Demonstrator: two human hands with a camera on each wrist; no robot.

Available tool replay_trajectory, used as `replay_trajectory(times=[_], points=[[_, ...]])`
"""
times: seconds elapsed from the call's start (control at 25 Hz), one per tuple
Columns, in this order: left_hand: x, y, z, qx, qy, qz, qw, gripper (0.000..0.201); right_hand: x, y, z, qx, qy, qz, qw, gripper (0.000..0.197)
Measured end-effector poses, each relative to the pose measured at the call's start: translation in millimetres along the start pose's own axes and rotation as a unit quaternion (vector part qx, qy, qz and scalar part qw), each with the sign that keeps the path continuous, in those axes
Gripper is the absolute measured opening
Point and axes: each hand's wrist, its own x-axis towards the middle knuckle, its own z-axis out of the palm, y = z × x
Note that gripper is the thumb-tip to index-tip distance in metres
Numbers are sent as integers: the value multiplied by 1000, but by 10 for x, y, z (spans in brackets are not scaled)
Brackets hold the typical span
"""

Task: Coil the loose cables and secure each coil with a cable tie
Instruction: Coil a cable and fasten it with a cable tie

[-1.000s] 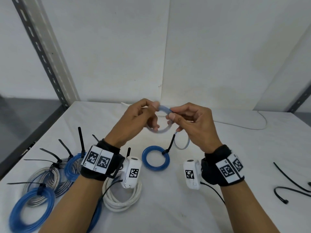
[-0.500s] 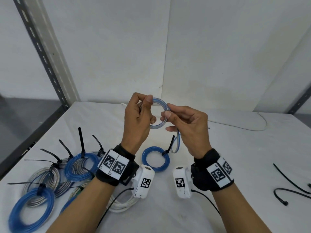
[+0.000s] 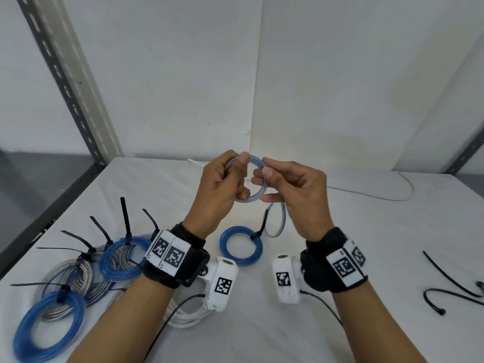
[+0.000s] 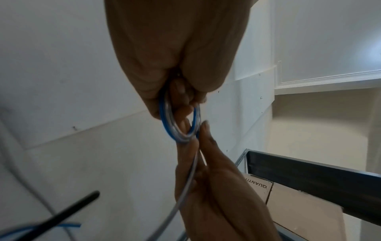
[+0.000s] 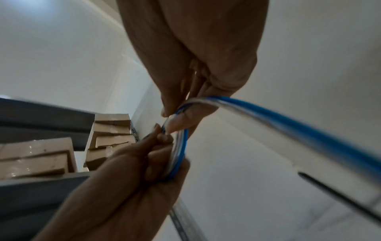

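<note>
The left hand (image 3: 222, 187) pinches the small blue-and-clear cable coil (image 3: 258, 191) at its left edge, while the right hand (image 3: 296, 189) pinches its right edge, the coil between them.

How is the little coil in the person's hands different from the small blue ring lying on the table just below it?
The held coil is up in the air, gripped by the left hand and right hand; the blue ring lies flat on the table. The ring has a black tie on it; the held coil has none and a loose tail hangs from it. The held coil looks paler, clear with blue. Both are small round coils.
</note>
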Motion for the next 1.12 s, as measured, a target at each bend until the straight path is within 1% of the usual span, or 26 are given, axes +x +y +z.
replay_trajectory(times=[0.08,0.16,0.2,0.24,0.32,0.36,0.4,0.44,0.48,0.52,0.6,0.64,0.72,0.8,0.84,0.88,0.92,0.96,1.0,1.04,1.12], points=[[-29,-17,64,-54,23,-5,998,34,-36,35,112,40,19,15,999,22],[-38,-16,59,-58,12,-4,998,34,-18,19,92,39,20,13,999,22],[-35,-1,16,-34,-13,-13,999,35,1,-8,26,21,9,13,1000,21],[-25,27,-44,10,-52,-27,998,36,22,-41,-55,-6,-15,12,1000,21],[-26,102,-137,108,-147,-52,982,36,42,-93,-179,-74,-85,12,994,19],[-29,130,-152,144,-174,-51,973,36,47,-104,-200,-97,-110,12,989,18],[-30,145,-150,160,-174,-40,971,35,51,-104,-201,-102,-115,11,988,17],[-34,149,-129,152,-152,-25,976,35,52,-92,-189,-93,-101,9,990,17],[-29,136,-103,121,-117,-12,986,35,57,-76,-161,-78,-72,3,994,19],[-11,109,-78,69,-79,-6,994,36,60,-52,-127,-61,-39,-5,997,20],[18,48,-30,-58,-16,-9,998,36,26,-9,-22,-22,6,-10,1000,21],[26,24,-17,-98,4,-11,995,37,7,8,36,-7,19,-13,1000,22],[37,7,-15,-121,21,-22,992,37,-11,23,87,-3,31,-23,999,23],[43,46,-71,-117,1,-73,990,39,17,-5,-8,-35,13,-31,999,21],[53,70,-103,-99,-22,-105,989,40,43,-39,-92,-66,-11,-32,997,21],[51,81,-133,-61,-54,-131,988,40,55,-71,-168,-107,-42,-31,993,20],[41,76,-151,-3,-87,-143,986,41,59,-88,-217,-152,-72,-27,985,18],[25,61,-150,57,-110,-136,983,42,60,-96,-236,-190,-95,-23,977,18],[2,39,-132,96,-116,-116,982,42,54,-94,-238,-207,-103,-18,973,18],[-11,24,-99,107,-101,-89,985,41,55,-90,-233,-204,-97,-16,974,18],[-13,0,-47,74,-32,-44,996,39,61,-70,-211,-154,-58,-15,986,22]])
